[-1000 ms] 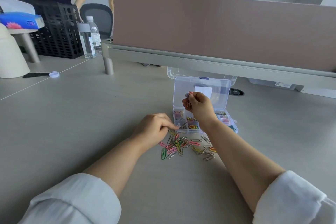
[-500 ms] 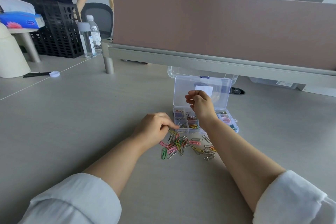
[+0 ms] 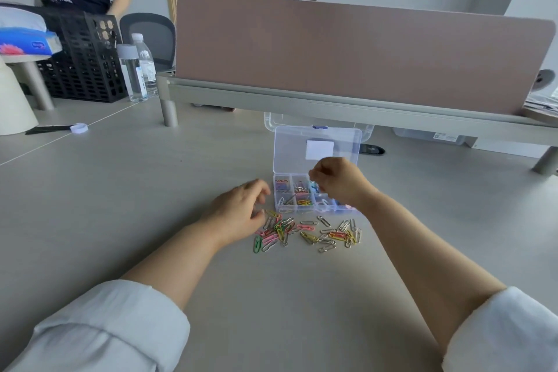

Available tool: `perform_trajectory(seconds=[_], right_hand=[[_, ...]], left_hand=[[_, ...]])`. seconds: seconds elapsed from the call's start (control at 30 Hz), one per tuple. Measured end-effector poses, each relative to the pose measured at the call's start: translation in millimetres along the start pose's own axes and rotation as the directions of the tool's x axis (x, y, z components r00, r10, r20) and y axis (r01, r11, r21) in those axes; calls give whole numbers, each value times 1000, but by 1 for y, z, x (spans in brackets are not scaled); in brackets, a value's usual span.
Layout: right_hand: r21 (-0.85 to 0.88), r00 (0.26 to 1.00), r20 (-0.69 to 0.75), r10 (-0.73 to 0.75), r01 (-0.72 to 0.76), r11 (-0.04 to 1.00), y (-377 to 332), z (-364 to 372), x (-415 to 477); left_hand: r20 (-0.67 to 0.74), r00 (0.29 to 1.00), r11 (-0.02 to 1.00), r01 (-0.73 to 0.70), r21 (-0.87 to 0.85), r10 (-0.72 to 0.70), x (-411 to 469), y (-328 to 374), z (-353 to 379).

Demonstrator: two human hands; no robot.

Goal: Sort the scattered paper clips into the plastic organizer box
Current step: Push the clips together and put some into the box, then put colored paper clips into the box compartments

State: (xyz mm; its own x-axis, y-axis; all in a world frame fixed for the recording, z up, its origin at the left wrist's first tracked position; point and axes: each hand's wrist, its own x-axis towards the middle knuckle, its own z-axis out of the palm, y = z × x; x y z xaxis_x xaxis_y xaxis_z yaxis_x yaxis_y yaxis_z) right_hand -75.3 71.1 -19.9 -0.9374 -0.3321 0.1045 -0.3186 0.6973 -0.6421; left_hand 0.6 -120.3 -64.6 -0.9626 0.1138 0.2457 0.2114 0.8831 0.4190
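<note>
The paper clips (image 3: 305, 231) are lying scattered on the tabletop (image 3: 151, 190) just near of the open organizer box (image 3: 287, 151). The left hand (image 3: 238, 211) is resting loose-fingered at the pile's left edge, gripping nothing. The right hand (image 3: 338, 181) is hovering over the compartments, fingers curled; I cannot tell whether it is pinching a clip.

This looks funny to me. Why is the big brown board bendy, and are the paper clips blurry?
Head view: the wide lens bows the board toward the picture's edges; the clips look fairly sharp, with plain colours; the light is soft and the shadows faint.
</note>
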Motion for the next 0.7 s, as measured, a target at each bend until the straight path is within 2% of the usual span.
perform_trajectory(seconds=[0.07, 0.17, 0.2, 0.27, 0.33, 0.47, 0.53, 0.6, 0.67, 0.7], right_hand=[[-255, 987, 123, 100, -66, 965, 8, -12, -14], [-446, 932, 192, 308, -197, 873, 20, -28, -36], [-476, 925, 185, 332, -212, 853, 23, -29, -42], [-521, 942, 166, 292, -167, 837, 26, -26, -51], [-503, 963, 168, 210, -99, 858, 23, -17, -58], [-213, 962, 266, 62, -4, 977, 8, -2, -65], [-202, 968, 251, 13, 39, 979, 6, -4, -65], [-291, 971, 239, 16, 56, 955, 11, -14, -65], [-351, 935, 337, 108, 18, 936, 18, -27, -66], [-354, 894, 415, 170, -13, 935, 21, -31, -67]], left_hand=[[38, 998, 991, 41, 129, -47, -3, 3, -1], [73, 991, 980, 99, 171, -113, -9, 8, 1], [71, 990, 981, 111, 157, -123, -11, 10, 2], [57, 991, 988, 117, 102, -123, -14, 14, 4], [50, 993, 994, 107, 26, -109, -16, 19, 7], [76, 996, 993, 60, -98, -53, -18, 30, 11], [54, 997, 992, 55, -115, -49, -19, 29, 7], [25, 997, 996, 76, -52, -74, -18, 21, 2], [62, 990, 989, 121, 85, -126, -18, 15, -4], [101, 983, 978, 137, 159, -154, -19, 15, -6]])
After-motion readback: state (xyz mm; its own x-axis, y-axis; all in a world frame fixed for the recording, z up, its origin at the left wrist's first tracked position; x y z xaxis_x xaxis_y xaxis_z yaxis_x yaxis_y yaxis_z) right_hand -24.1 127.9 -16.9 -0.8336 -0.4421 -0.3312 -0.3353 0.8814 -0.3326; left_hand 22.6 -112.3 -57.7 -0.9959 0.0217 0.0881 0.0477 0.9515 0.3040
